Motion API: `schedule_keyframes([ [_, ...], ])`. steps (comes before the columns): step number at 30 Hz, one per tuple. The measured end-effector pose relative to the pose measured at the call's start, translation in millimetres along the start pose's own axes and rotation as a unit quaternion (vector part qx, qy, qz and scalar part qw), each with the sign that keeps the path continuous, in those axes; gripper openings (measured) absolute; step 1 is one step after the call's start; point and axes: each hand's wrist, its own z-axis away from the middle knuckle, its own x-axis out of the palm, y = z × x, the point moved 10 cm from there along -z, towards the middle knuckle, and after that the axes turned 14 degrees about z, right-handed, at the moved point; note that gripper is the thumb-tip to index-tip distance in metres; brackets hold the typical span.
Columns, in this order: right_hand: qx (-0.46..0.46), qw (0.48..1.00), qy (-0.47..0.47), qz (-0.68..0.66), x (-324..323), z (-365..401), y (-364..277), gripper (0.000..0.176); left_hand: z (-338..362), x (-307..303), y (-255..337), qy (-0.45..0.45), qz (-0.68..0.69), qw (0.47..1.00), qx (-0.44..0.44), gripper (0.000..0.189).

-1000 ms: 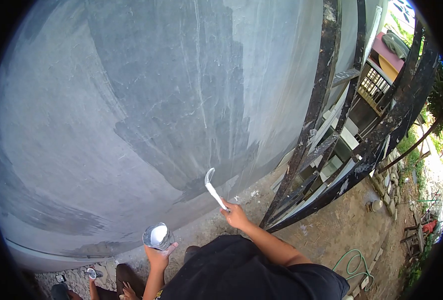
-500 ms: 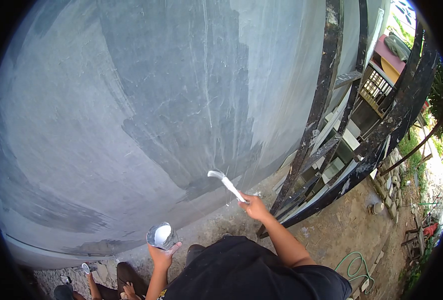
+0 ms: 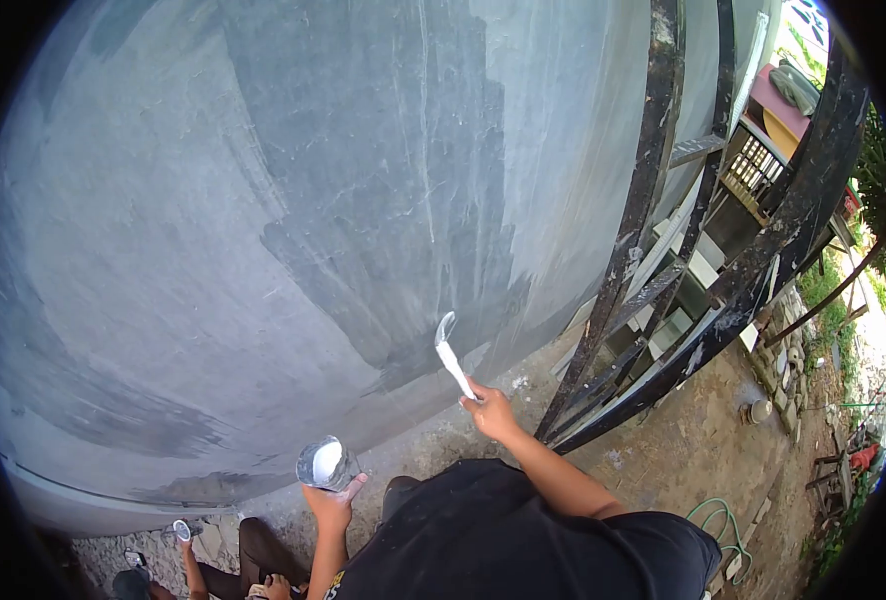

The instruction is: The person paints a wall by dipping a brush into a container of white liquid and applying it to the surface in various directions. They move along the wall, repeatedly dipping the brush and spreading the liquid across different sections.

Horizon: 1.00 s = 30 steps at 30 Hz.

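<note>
"Head view, near left?"
"Left hand (image 3: 332, 510) clamped round cup (image 3: 308, 466); tilting could spill white contents (image 3: 328, 458)."
"Farther, right?"
"Right hand (image 3: 491, 413) clamped on tool (image 3: 452, 366); smeared handle could slip. Wall (image 3: 363, 200) beyond, contact unclear."

Streaked gray wall (image 3: 363, 180) above bare dirt ground (image 3: 663, 450).

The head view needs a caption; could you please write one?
Right hand holds a white tool by a grey wall, left hand a cup.
</note>
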Motion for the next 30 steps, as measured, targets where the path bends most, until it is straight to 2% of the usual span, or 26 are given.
schedule_keyframes([
  [3,-0.059,0.997,-0.041,-0.042,35.9,26.9,-43.7,0.051,3.9,-4.3,6.6,0.013,0.000,1.000,0.014,0.079],
  [5,-0.064,0.984,-0.167,-0.005,61.5,44.0,-63.8,0.052,-1.2,-2.9,10.0,0.018,0.009,0.999,0.026,0.079],
  [7,-0.082,0.975,-0.205,0.022,55.1,53.5,-83.5,0.051,0.0,-3.6,4.8,-0.001,0.040,0.999,-0.010,0.079],
  [9,-0.081,0.970,-0.226,0.036,49.9,48.5,-81.1,0.050,1.1,-9.4,2.4,-0.010,0.032,0.999,-0.010,0.084],
  [11,-0.101,0.992,-0.070,-0.008,11.7,24.1,-55.6,0.049,-0.7,-16.5,-0.9,-0.022,0.022,0.999,-0.008,0.089],
  [13,0.013,0.999,-0.051,0.006,-44.0,3.2,-18.3,0.050,-3.0,-22.7,-2.1,-0.053,-0.008,0.999,-0.001,0.092],
  [14,0.048,0.999,0.009,-0.021,-59.7,-9.5,27.5,0.048,-2.6,-26.7,2.0,-0.059,-0.009,0.998,0.002,0.092],
  [16,0.174,0.970,0.047,-0.164,-101.6,-3.4,71.7,0.048,-2.1,-35.5,8.4,-0.050,-0.003,0.999,-0.003,0.093],
  [18,0.208,0.912,0.106,-0.336,-125.3,5.6,86.9,0.049,0.7,-44.3,13.8,-0.050,0.009,0.999,-0.003,0.093],
  [20,0.198,0.924,0.110,-0.308,-127.7,6.1,85.5,0.053,5.0,-51.9,18.0,-0.048,0.023,0.999,-0.006,0.092],
  [22,0.174,0.951,0.061,-0.248,-99.1,1.3,48.8,0.054,12.9,-61.0,23.9,-0.042,0.049,0.998,-0.004,0.093],
  [25,0.100,0.977,-0.050,-0.181,-6.2,13.3,-26.7,0.052,24.7,-73.3,29.4,-0.039,0.063,0.997,-0.002,0.084],
  [26,0.059,0.981,-0.090,-0.162,31.7,23.2,-44.6,0.053,27.8,-76.3,29.2,-0.041,0.065,0.997,-0.002,0.084],
  [28,-0.115,0.989,-0.085,-0.040,64.2,46.0,-95.6,0.053,33.0,-80.1,25.3,-0.047,0.062,0.997,-0.012,0.088],
  [30,-0.102,0.989,-0.103,-0.027,62.5,48.5,-93.6,0.053,38.9,-82.5,27.2,-0.054,0.063,0.997,-0.007,0.088],
])
